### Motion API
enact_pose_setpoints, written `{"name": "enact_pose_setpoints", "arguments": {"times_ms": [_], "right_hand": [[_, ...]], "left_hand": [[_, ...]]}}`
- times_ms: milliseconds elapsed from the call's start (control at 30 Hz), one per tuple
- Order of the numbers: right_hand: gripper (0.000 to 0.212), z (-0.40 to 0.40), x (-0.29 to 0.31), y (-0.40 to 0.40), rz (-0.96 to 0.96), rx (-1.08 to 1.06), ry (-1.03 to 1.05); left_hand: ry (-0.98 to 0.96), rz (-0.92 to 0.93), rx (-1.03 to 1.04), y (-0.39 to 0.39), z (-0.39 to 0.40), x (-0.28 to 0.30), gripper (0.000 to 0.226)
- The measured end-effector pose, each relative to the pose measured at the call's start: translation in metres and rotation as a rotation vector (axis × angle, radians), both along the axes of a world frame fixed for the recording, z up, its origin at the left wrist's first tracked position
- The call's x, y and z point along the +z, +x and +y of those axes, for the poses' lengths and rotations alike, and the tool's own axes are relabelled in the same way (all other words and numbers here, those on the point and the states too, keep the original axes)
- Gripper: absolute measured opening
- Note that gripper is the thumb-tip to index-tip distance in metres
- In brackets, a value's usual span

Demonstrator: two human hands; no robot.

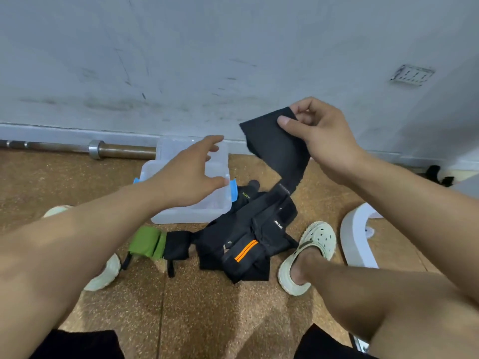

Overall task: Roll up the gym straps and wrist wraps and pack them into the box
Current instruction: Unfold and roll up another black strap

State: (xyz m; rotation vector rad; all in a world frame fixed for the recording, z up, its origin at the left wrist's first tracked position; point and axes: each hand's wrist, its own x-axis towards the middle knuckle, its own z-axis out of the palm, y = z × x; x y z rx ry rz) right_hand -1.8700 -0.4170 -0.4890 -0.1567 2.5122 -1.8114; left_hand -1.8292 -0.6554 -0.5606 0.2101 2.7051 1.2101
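My right hand point(315, 130) pinches the top end of a black wrist wrap point(274, 149) and holds it up; the wrap hangs down to a pile of black straps point(248, 234) on the floor, one with orange stripes. My left hand point(191, 174) hovers open with spread fingers over a clear plastic box point(181, 215) with blue clips. A green and black rolled wrap point(155, 243) lies in front of the box, left of the pile.
A steel barbell point(96, 149) lies along the wall at the back left. A white curved object point(359, 239) sits on the floor at the right. My feet in pale clogs point(311, 255) flank the pile. The floor is speckled brown rubber.
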Motion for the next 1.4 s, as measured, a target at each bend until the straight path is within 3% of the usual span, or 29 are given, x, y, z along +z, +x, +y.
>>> {"name": "enact_pose_setpoints", "arguments": {"times_ms": [100,200,400,533,600,667,833,967,1033,1133,1200,1300,1400], "right_hand": [[0.007,-0.016,0.002,0.017,-0.163,0.103,-0.187],[0.006,-0.024,0.001,0.018,-0.329,0.144,-0.241],[0.025,-0.017,0.001,0.002,-0.547,0.079,-0.592],[0.050,-0.011,0.000,-0.006,-0.654,0.078,-0.862],[0.062,-0.010,-0.004,-0.008,-0.668,0.132,-0.899],[0.061,-0.008,-0.009,-0.010,-0.621,0.177,-0.830],[0.043,-0.002,-0.020,-0.015,-0.414,0.040,-0.378],[0.031,-0.002,-0.022,-0.013,-0.332,0.018,-0.298],[0.046,-0.004,-0.028,-0.009,-0.343,0.076,-0.204],[0.077,-0.008,-0.047,-0.002,-0.511,0.305,-0.007],[0.081,-0.010,-0.065,0.003,-0.591,0.465,0.135],[0.047,-0.014,-0.083,0.008,-0.589,0.567,0.198],[0.036,-0.015,-0.092,0.004,-0.606,0.614,0.161]], "left_hand": [[0.122,0.068,0.020,0.004,0.008,0.007,0.081],[0.228,0.138,0.083,0.003,0.013,0.013,0.018],[0.379,0.019,0.292,-0.005,0.007,0.015,0.013],[0.337,0.016,0.286,-0.005,0.009,0.010,0.047],[0.317,-0.001,0.277,-0.003,0.012,0.011,0.045],[0.332,-0.005,0.277,-0.003,0.012,0.011,0.041],[0.386,-0.053,0.232,-0.002,0.013,0.010,0.037],[0.442,-0.112,0.212,0.000,0.014,0.010,0.035],[0.527,-0.171,0.236,-0.002,0.014,0.012,0.035],[0.690,-0.282,0.322,-0.003,0.014,0.016,0.033],[0.819,-0.351,0.375,-0.004,0.013,0.020,0.030],[1.005,-0.421,0.454,-0.005,0.011,0.024,0.028],[1.127,-0.440,0.537,-0.008,0.005,0.028,0.026]]}}
